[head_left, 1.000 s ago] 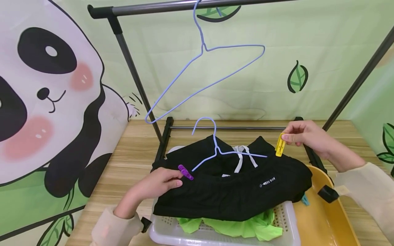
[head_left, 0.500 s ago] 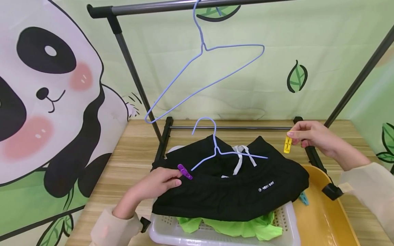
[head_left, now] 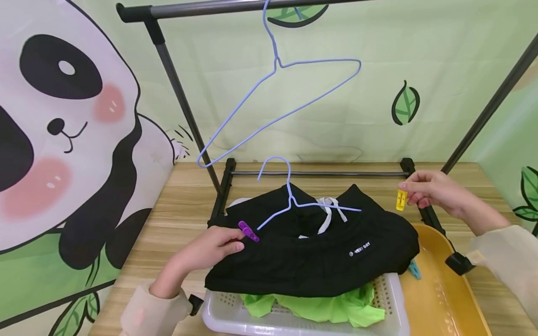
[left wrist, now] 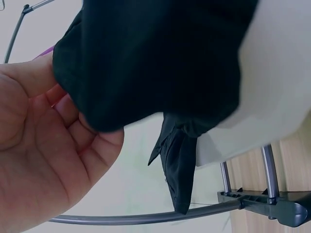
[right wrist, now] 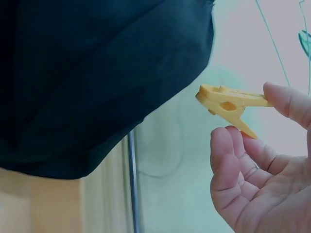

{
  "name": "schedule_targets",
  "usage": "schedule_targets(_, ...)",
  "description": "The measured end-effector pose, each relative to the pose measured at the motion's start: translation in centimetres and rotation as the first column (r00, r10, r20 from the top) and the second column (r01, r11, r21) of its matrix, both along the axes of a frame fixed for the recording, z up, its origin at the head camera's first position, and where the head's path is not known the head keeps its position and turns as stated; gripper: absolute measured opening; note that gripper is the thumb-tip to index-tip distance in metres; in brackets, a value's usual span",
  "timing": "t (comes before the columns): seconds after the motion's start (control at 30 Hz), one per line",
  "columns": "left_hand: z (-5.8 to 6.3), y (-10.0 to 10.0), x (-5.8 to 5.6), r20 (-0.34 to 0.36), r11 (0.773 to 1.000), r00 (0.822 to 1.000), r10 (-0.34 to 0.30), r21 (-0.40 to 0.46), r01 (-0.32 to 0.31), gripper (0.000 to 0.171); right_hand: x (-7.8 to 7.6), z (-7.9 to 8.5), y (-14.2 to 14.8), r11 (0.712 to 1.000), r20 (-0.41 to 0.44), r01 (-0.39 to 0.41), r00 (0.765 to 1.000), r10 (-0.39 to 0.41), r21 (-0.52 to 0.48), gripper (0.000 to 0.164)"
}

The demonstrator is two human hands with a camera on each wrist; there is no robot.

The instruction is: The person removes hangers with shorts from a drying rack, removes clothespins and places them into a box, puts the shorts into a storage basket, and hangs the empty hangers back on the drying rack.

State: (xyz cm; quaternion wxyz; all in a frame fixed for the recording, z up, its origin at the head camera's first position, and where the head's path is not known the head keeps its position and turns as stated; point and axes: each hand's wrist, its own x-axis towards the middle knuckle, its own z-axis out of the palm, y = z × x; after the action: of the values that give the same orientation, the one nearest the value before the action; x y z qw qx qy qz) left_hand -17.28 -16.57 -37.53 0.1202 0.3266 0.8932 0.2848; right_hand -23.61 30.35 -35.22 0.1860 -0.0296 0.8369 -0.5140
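Note:
Black drawstring shorts (head_left: 315, 266) with white lettering lie over the white basket. The arms of a blue wire hanger (head_left: 290, 196) reach over their waistband. My left hand (head_left: 212, 247) grips the left end of the waistband, fingertips partly hidden by black cloth in the left wrist view. A purple clothespin (head_left: 248, 231) sits on the cloth by its index finger. My right hand (head_left: 437, 191) pinches a yellow clothespin (right wrist: 233, 104) by its handles, right of the shorts and apart from them. The clothespin's jaws point toward the cloth in the right wrist view.
A second blue hanger (head_left: 239, 114) hangs from the dark rack's top bar (head_left: 210, 9). Lime-green cloth (head_left: 311, 310) shows in the white basket (head_left: 235, 324). The yellow basin (head_left: 441, 289) stands to its right, with a teal clothespin (head_left: 414, 269) at its left side.
My right hand has moved right, carrying the yellow clothespin away from the waistband's right end. My left hand has kept its grip, shifting slightly left with the shorts and hanger.

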Motion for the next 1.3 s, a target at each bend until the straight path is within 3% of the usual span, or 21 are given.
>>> schedule_targets(0.33,0.4,-0.4,0.0,0.003,1.0,1.0,0.022,-0.002,-0.022,0.014,0.5,-1.4,0.9,0.993,0.036,-0.019,0.999,0.015,0.114,0.033)
schedule_targets(0.77,0.6,-1.0,0.0,-0.004,0.999,0.999,0.054,-0.007,-0.054,0.012,1.0,-2.7,1.8,0.955,0.067,-0.068,0.997,0.051,0.289,0.051)
schedule_targets(1.3,0.5,-1.6,0.0,0.019,0.995,0.995,0.093,-0.023,-0.093,0.012,2.6,-5.8,2.1,0.932,0.154,-0.19,0.977,0.148,0.308,0.028)
